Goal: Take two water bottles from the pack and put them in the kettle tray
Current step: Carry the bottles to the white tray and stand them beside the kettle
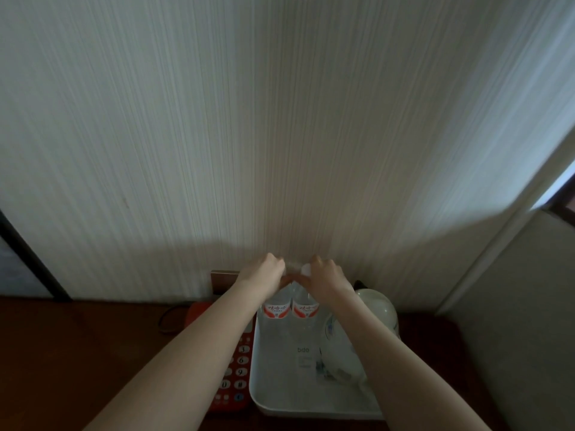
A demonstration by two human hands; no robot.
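Your left hand [267, 270] and right hand [323, 273] each curl fingers round a bottle neck. Set both water bottles [291, 309] upright at the kettle tray [280, 405]'s far edge, clear of the kettle [370, 309], before letting go.

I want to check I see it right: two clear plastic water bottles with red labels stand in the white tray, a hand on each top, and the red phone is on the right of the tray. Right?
Nearly. The head view shows the red push-button phone left of the white plastic tray, not right; the white kettle is on the right. The two clear plastic water bottles with red labels do stand in the tray, the left hand and right hand on their tops.
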